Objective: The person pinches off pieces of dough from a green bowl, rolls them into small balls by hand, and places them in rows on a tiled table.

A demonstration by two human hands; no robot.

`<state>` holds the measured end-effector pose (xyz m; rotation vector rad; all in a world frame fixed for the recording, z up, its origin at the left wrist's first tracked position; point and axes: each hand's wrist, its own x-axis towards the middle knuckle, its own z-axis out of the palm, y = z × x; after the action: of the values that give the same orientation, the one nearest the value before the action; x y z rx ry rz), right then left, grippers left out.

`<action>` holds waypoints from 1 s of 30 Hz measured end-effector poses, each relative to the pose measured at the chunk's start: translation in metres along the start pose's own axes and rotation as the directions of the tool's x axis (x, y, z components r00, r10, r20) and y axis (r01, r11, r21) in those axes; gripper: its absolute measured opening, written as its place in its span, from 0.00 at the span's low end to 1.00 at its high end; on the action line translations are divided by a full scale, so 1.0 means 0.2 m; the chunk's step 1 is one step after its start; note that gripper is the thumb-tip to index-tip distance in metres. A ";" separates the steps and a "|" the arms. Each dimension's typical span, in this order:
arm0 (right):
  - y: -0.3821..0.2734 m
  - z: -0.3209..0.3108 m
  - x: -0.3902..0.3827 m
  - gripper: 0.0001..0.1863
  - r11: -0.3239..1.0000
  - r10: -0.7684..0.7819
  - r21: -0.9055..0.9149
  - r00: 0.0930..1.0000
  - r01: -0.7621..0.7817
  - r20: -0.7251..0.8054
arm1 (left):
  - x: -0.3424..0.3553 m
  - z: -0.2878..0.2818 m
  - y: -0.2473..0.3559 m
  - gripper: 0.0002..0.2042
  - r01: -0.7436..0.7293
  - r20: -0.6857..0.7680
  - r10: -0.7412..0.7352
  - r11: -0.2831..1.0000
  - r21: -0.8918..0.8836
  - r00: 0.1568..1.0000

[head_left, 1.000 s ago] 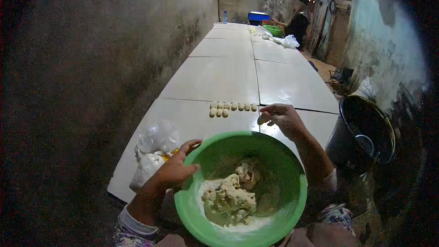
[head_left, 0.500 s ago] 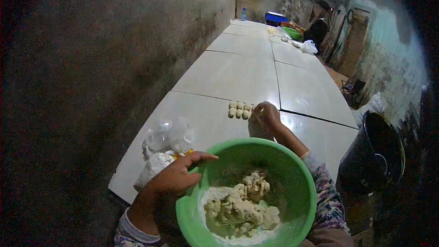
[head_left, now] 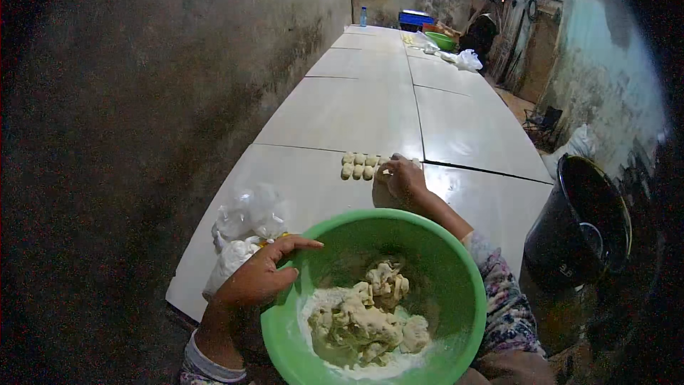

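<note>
A green basin (head_left: 467, 271) is close in front of me, holding a lumpy mass of pale dough (head_left: 370, 317) dusted with white flour. My left hand (head_left: 260, 271) grips its left rim, the index finger reaching over the edge and the thumb below. Beyond the basin, two short rows of small dough balls (head_left: 358, 166) sit on the white table. At their right end is my right hand (head_left: 405, 178), palm down, fingers bunched on a small piece of dough that is mostly hidden beneath them.
Clear plastic bags with white contents (head_left: 235, 257) lie left of the basin. A tall black bucket (head_left: 570, 235) stands right of the table (head_left: 342, 114). At the far end are another green basin (head_left: 440, 40), a blue crate (head_left: 415, 20), a bottle (head_left: 363, 16) and another person (head_left: 479, 32).
The view has shifted slightly, so the table and basin appear a little further left. My right hand stays at the right end of the dough rows, and my left hand keeps the basin rim.
</note>
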<state>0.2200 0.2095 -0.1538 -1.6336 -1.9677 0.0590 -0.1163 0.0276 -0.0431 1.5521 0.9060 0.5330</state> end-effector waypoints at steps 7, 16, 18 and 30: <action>-0.05 -0.03 -0.02 0.14 0.988 0.089 -0.127 0.996 -0.085 0.028 | -0.02 0.01 0.01 0.24 -0.040 -0.008 0.040 0.998 0.044 0.999; -0.05 -0.04 -0.01 0.18 0.999 0.028 -0.037 1.000 -0.028 -0.004 | -0.02 0.01 0.01 0.25 0.042 -0.052 -0.040 0.998 0.043 0.998; 0.12 0.00 0.03 0.16 0.999 0.009 -0.047 0.999 -0.011 -0.032 | 0.02 0.03 -0.02 0.25 -0.002 -0.029 0.001 1.000 -0.012 1.000; -0.01 -0.12 -0.01 0.19 0.993 0.044 -0.109 0.998 -0.037 0.054 | 0.02 0.02 -0.02 0.25 0.003 -0.050 0.002 0.994 0.110 0.999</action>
<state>0.2283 0.2002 -0.1335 -1.7589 -2.0111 0.0146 -0.1119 0.0278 -0.0486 1.6439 0.9882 0.5316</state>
